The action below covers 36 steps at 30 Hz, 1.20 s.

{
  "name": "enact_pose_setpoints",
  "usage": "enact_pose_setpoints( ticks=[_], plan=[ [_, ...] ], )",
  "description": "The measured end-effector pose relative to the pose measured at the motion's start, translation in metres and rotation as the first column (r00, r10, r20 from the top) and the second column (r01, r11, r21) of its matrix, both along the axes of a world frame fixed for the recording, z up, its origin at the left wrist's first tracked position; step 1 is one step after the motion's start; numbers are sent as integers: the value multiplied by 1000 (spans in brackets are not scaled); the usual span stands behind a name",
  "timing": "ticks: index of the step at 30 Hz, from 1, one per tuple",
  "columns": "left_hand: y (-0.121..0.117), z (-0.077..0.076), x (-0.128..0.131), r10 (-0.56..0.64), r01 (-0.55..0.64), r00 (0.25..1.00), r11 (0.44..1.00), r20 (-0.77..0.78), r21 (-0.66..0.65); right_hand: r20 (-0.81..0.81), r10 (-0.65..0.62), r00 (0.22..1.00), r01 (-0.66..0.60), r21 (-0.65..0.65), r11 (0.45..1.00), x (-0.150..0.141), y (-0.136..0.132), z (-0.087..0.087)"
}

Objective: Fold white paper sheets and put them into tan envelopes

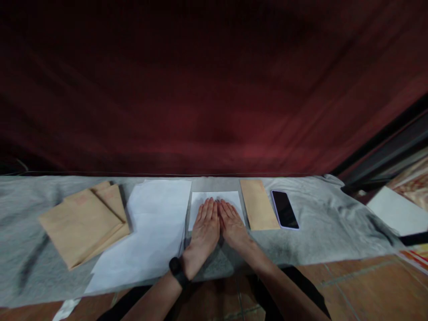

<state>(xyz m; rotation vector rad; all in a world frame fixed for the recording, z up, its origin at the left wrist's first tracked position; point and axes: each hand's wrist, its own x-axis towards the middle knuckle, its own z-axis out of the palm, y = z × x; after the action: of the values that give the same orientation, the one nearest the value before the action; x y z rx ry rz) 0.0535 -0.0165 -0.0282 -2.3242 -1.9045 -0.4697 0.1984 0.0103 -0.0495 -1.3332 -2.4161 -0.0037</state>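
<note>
A small white sheet of paper (197, 199), possibly folded, lies in front of me on the grey cloth. My left hand (206, 225) rests flat on its left half, fingers stretched forward. Beside it, my right hand (231, 223) presses flat on the right half, the two hands touching or nearly so along their inner edges. Both palms hide the sheet's middle and near part. Just right of the sheet is a brown paper envelope (259, 205). Large white sheets of paper (150, 223) lie in a loose pile to the left.
Several brown envelopes (82, 218) overlap at the far left. A phone (285, 209) with a pale purple case lies right of the single envelope. The grey cloth (334, 227) covers a narrow surface, with a dark red curtain (214, 111) behind it. Tiled floor (354, 285) shows below.
</note>
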Motion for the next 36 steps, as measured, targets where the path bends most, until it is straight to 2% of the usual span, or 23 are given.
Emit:
enact_pose_setpoints(
  ticks=[2, 5, 11, 15, 19, 25, 28, 31, 34, 36],
  plan=[
    [13, -2, 3, -35, 37, 999, 998, 38, -52, -3, 33, 999, -33, 6, 999, -5, -4, -4],
    [32, -12, -1, 44, -37, 997, 992, 57, -118, -18, 8, 1000, -8, 41, 999, -7, -5, -9],
    [40, -30, -12, 152, -151, 986, 988, 67, -33, -6, -89, 996, 89, 41, 995, 4, -1, -8],
    [37, -29, -14, 223, -222, 974, 975, 43, -28, 27, -154, 988, 153, 42, 987, 12, -1, -4],
    [35, -28, -17, 240, -239, 970, 970, 21, -35, 63, -198, 978, 194, 57, 979, 18, -5, 2],
    [27, -20, -21, 243, -243, 970, 970, 13, -16, 100, -201, 974, 204, -23, 979, 35, -11, 10],
    [18, -8, -15, 181, -181, 983, 984, -12, -4, 110, -198, 974, 203, -36, 979, 44, -11, 8],
    [4, 2, -3, 5, -6, 1000, 1000, -22, -27, 88, -180, 980, 186, -56, 981, 49, -10, 7],
    [-10, 3, 12, -188, 188, 982, 978, 12, -85, 49, -122, 991, 127, -110, 986, 46, -9, 9],
    [-18, -1, 18, -236, 239, 971, 964, 41, -116, 10, -59, 998, 60, -150, 987, 41, -9, 10]
  ],
)
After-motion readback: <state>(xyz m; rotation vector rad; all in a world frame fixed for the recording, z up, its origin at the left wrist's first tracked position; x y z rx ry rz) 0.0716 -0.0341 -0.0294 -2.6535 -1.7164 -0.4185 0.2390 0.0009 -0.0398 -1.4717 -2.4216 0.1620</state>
